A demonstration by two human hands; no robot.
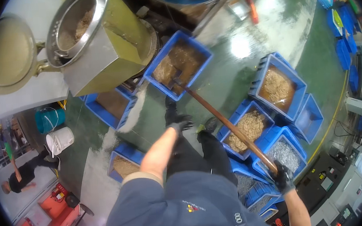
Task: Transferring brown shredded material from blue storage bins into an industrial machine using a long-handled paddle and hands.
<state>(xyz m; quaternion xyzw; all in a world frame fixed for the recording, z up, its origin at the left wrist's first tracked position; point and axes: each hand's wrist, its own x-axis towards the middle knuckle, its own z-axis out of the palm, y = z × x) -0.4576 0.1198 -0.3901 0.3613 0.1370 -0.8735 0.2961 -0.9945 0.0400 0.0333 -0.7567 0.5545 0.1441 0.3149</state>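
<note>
My right hand (283, 177), in a black glove, is closed round the upper end of a long wooden-handled tool (230, 125). The shaft slants up and left across the blue bins. Its small dark metal head rests in a blue bin (203, 52) holding brown liquid and a pale brown clump; I cannot make out whether it is a shovel or a hoe. Over my left leg, apart from the shaft, my left hand (182, 122) in a dark glove has its fingers loosely stretched and holds nothing.
A yellow-green machine (124, 48) with a round metal drum and raised lid stands upper left. Blue bins (301, 90) of pale pieces and metallic bits crowd the right. White (60, 141) and teal buckets (44, 121) stand left, near another person (30, 173). The green floor (230, 80) looks wet.
</note>
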